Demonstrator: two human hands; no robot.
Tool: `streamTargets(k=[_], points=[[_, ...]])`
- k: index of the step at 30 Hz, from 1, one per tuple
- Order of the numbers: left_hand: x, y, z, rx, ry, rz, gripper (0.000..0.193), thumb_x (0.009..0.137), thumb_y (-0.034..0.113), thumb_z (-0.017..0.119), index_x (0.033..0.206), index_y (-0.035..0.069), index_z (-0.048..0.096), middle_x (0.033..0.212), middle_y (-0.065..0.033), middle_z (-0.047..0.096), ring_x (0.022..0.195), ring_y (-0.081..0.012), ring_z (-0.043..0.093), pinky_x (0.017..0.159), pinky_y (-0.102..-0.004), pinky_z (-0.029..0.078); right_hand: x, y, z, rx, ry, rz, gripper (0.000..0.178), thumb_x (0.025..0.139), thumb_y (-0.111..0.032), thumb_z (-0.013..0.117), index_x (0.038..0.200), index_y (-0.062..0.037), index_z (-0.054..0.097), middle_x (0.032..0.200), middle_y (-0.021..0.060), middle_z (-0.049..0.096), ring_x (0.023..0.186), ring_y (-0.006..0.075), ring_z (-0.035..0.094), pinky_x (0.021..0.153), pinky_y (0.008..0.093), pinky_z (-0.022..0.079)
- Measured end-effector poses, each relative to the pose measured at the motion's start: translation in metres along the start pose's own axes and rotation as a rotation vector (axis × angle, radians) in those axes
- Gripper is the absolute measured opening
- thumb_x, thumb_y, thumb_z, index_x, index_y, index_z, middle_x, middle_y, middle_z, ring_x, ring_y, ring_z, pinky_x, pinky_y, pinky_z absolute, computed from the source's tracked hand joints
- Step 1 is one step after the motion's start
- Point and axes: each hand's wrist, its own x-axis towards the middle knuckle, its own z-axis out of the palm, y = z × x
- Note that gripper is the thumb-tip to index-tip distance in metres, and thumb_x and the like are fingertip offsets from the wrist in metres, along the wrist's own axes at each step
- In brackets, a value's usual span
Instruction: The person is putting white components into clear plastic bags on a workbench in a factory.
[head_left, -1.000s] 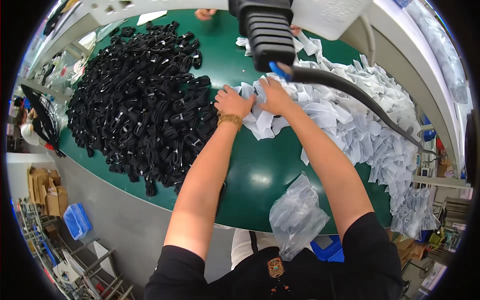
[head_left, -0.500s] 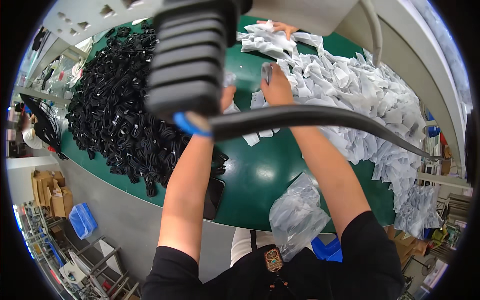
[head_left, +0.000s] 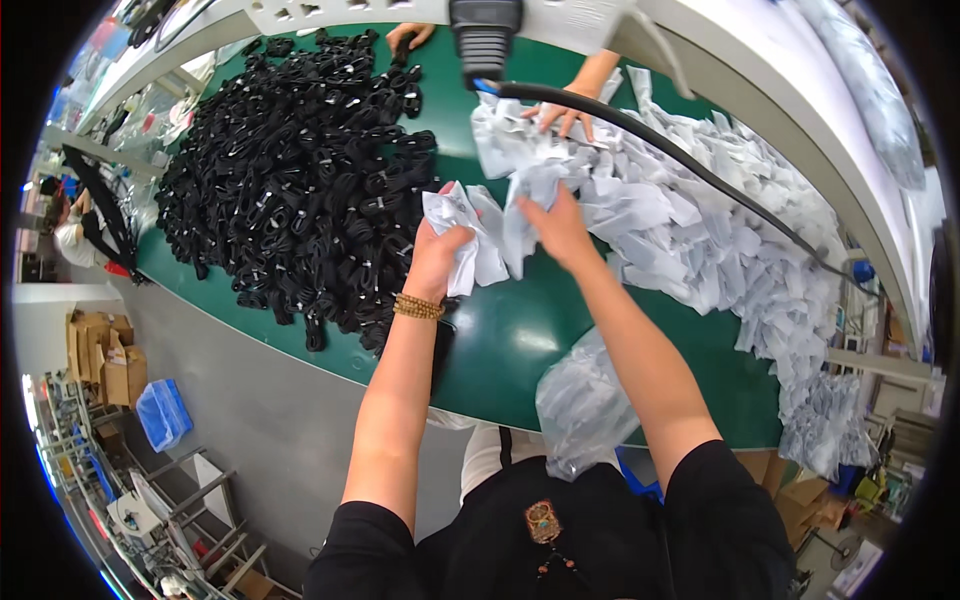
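Note:
My left hand (head_left: 438,258) is closed around several small white plastic bags (head_left: 460,232), fanned out over the green table. Close beside it, my right hand (head_left: 562,228) pinches another whitish bag (head_left: 530,205) between thumb and fingers, at the near left edge of a large heap of such bags (head_left: 690,215). To the left of my left hand rises a big pile of black coiled cables (head_left: 300,190). A co-worker's spread hand (head_left: 570,108) rests on the heap's far part, and another hand (head_left: 410,36) at the far edge touches a black cable.
A black plug (head_left: 486,40) hangs from a white socket strip (head_left: 350,12) overhead, its cord crossing rightward above the bags. A clear plastic bag (head_left: 588,405) lies at the near edge of the green table (head_left: 500,370). Cartons (head_left: 105,355) and a blue bin (head_left: 163,415) stand left.
The view has shifted back from the plug, uncovering my left hand with its white bags. My right hand sits nearer and holds a bag. A co-worker's hand now shows by the cables.

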Motion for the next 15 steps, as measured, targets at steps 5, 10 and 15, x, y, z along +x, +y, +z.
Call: streamTargets(k=[5, 10, 15], points=[[-0.045, -0.023, 0.077, 0.604, -0.149, 0.204, 0.071, 0.079, 0.007, 0.070, 0.138, 0.003, 0.031, 0.121, -0.0115, 0.054, 0.108, -0.0186, 0.055, 0.092, -0.0319, 0.045, -0.080, -0.025, -0.007, 0.367, -0.015, 0.102, 0.048, 0.097, -0.035, 0.050, 0.131, -0.0018, 0.045, 0.126, 0.0089, 0.055, 0.117, 0.0209, 0.052, 0.100, 0.0349, 0.038], [-0.090, -0.038, 0.118, 0.507, -0.135, 0.180, 0.072, 0.073, 0.011, 0.081, 0.129, 0.002, 0.037, 0.113, -0.0076, 0.059, 0.101, -0.0168, 0.058, 0.088, -0.0316, 0.049, -0.146, -0.057, -0.042, 0.829, -0.169, 0.219, 0.074, 0.098, -0.057, 0.027, 0.147, -0.0022, 0.022, 0.145, 0.0083, 0.038, 0.134, 0.0202, 0.035, 0.112, 0.0369, 0.025], [-0.122, -0.018, 0.160, 0.394, -0.116, 0.162, 0.053, 0.070, 0.005, 0.080, 0.115, 0.002, 0.052, 0.102, -0.0046, 0.063, 0.093, -0.0135, 0.060, 0.082, -0.0299, 0.050, -0.183, -0.093, -0.101, 0.559, -0.313, -0.069, 0.073, 0.098, -0.053, 0.029, 0.147, -0.0009, 0.020, 0.148, 0.0104, 0.034, 0.135, 0.0198, 0.033, 0.112, 0.0360, 0.024]])
